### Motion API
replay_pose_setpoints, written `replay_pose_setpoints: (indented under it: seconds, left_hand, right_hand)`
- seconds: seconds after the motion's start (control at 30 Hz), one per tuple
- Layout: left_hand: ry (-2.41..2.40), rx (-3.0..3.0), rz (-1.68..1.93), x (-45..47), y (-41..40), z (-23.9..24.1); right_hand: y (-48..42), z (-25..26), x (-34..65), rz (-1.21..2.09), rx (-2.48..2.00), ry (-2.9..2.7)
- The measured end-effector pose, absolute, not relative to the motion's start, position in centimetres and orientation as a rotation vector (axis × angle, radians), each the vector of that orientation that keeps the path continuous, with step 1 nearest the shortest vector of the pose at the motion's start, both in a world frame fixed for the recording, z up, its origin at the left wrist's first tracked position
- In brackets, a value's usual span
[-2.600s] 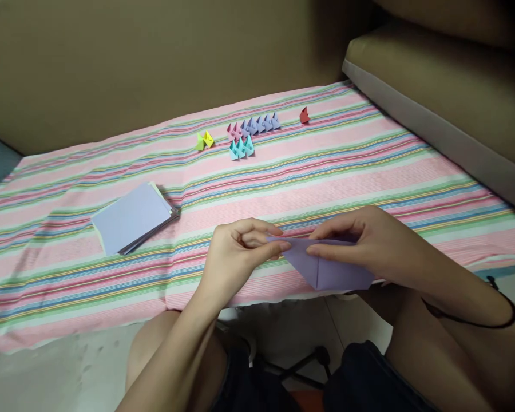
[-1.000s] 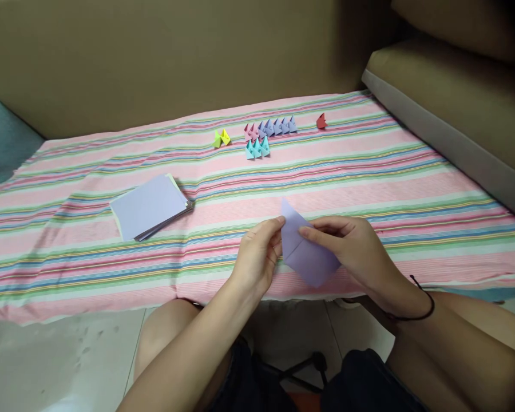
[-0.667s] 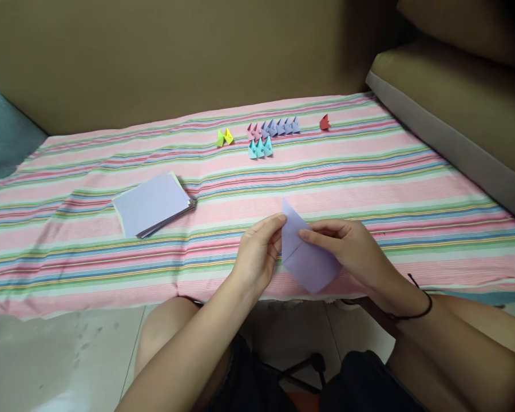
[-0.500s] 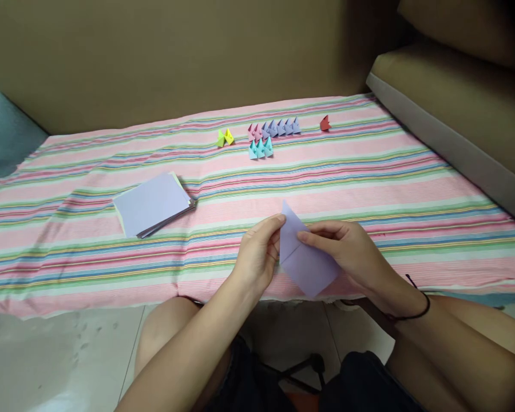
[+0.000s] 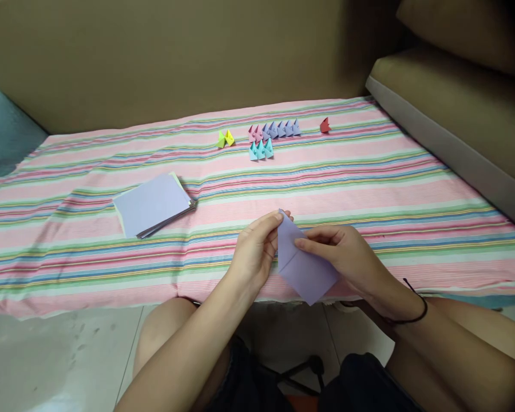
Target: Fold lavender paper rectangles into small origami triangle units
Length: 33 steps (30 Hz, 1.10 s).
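1. head view: both hands are grasping one folded purple paper [image 5: 306, 274], which is slanting between them over the near edge of the striped cloth [image 5: 347, 177]; whether it is touching the cloth, i cannot tell.
2. the left hand [image 5: 254, 249] is pinching the paper's upper tip, its thumb pressing on the near face and its fingers curling behind.
3. the right hand [image 5: 347, 249] is gripping the upper right edge, its thumb lying on the face and its other fingers mostly hiding behind the sheet.
4. the paper's long axis is running from the tip under the left thumb down and rightward, toward the person's lap; from the left grip, most of the sheet is lying below and to the right.
5. one crease [image 5: 288, 263] is rising from the left corner toward the right thumb, so the right hand is sitting nearer to it, while the bottom corner is pointing free of both hands.
6. farther off, a stack of paper [image 5: 152, 203] is lying to the left, and pink pieces [image 5: 254, 134], lavender pieces [image 5: 281, 129] and teal pieces [image 5: 261, 150] are standing in rows between yellow pieces [image 5: 226, 138] and a red piece [image 5: 325, 125].
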<state>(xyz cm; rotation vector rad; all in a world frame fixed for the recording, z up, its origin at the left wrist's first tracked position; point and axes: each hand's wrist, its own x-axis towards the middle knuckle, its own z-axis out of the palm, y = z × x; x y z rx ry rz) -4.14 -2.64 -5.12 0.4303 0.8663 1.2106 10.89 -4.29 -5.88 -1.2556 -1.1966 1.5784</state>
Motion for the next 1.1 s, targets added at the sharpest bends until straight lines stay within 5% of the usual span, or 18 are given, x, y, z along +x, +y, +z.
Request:
replay_pose_setpoints:
  seconds: [1.1]
  left_hand:
    - [0.847,0.389,1.243,-4.4,-2.13,-5.18]
  right_hand:
    - [-3.77,-6.09,11.02,1.547,-1.269,-1.208]
